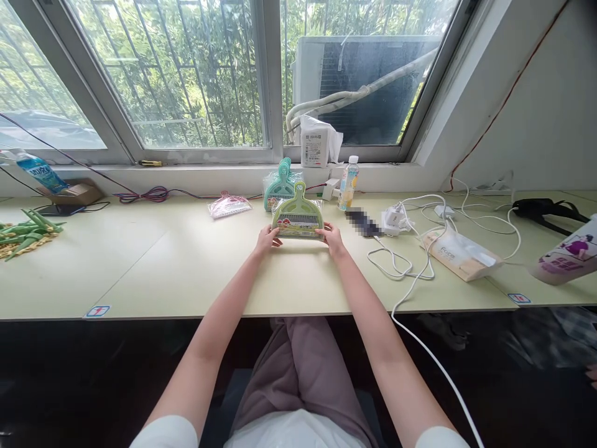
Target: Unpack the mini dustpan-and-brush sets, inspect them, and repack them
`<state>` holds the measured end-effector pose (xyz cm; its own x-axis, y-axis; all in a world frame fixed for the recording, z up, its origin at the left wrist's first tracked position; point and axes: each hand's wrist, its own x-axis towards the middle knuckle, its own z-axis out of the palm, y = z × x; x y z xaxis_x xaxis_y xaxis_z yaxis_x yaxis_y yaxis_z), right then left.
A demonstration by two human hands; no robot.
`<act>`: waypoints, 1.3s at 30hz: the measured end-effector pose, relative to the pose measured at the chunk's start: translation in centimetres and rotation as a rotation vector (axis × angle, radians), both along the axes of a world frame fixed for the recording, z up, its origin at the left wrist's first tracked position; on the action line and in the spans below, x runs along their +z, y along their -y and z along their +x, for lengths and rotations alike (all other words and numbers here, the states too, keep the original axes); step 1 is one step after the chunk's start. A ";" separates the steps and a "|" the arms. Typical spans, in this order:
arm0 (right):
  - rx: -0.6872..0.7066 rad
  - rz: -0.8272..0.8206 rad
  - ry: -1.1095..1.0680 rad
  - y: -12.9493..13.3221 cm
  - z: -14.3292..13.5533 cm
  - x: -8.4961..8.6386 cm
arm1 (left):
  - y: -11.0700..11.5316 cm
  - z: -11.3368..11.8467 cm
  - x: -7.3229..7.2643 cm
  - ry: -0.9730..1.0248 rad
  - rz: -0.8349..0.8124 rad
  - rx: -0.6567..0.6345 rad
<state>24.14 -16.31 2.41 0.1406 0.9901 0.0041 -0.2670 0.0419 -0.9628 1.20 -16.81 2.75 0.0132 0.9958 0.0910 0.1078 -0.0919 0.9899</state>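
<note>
A packaged green mini dustpan and brush set (298, 218) stands near the middle of the table, handle up, its grey bristles showing through clear wrap. My left hand (268, 239) grips its lower left corner with thumb and fingers. At the lower right corner, my right hand (331, 238) pinches it the same way. Just behind leans a teal dustpan set (282, 186), also wrapped and partly hidden by the green one. To the left, a wrapped pink and white set (228, 205) lies flat.
A juice bottle (348, 183), a phone (364, 223), a white charger (396, 219) with looping cables and a tissue pack (461, 255) lie to the right. Farther right is a tumbler (569, 252). Green pods (30, 233) and a blue bottle (41, 171) sit at left.
</note>
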 end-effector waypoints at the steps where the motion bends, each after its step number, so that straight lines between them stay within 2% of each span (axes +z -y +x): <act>1: 0.013 0.009 0.016 0.0 -0.1 0.0 | -0.2 -0.1 -0.1 -0.001 0.003 0.024; 8: 0.050 0.071 0.100 0.5 -0.6 0.2 | -0.7 -0.5 -0.5 -0.110 0.066 0.179; 11: 0.048 0.062 0.066 0.8 -0.8 0.3 | -0.3 -0.3 -0.1 -0.031 0.077 0.188; 13: 0.044 0.058 0.005 0.9 -0.9 0.3 | 0.2 0.0 0.4 0.109 0.103 0.112; 15: 0.032 0.058 -0.069 0.9 -1.0 0.3 | 0.9 0.6 0.9 0.246 0.119 -0.022; 18: 0.026 0.058 -0.143 0.8 -1.0 0.3 | 2.0 1.6 1.2 0.286 0.081 -0.152; 22: 0.107 0.050 -0.095 1.2 -1.3 0.4 | 3.1 2.8 1.2 0.294 -0.002 -0.003; 25: 0.217 0.070 -0.025 2.0 -1.7 0.8 | 3.5 2.7 1.5 0.344 -0.028 0.116; 28: 0.271 0.088 0.014 2.7 -1.8 1.2 | 3.2 0.6 2.1 0.423 -0.036 0.213; 31: 0.254 0.062 0.022 2.9 -1.7 1.1 | 2.1 -3.7 2.5 0.446 -0.045 0.389; 35: 0.250 0.004 0.093 2.7 -1.8 0.5 | -0.7 -10.4 2.2 0.462 -0.034 0.683; 37: 0.295 0.008 0.156 2.6 -2.0 0.4 | -2.5 -13.0 1.9 0.484 -0.088 0.763; 39: 0.346 0.019 0.218 2.6 -2.3 0.5 | -4.3 -14.5 1.6 0.485 -0.131 0.783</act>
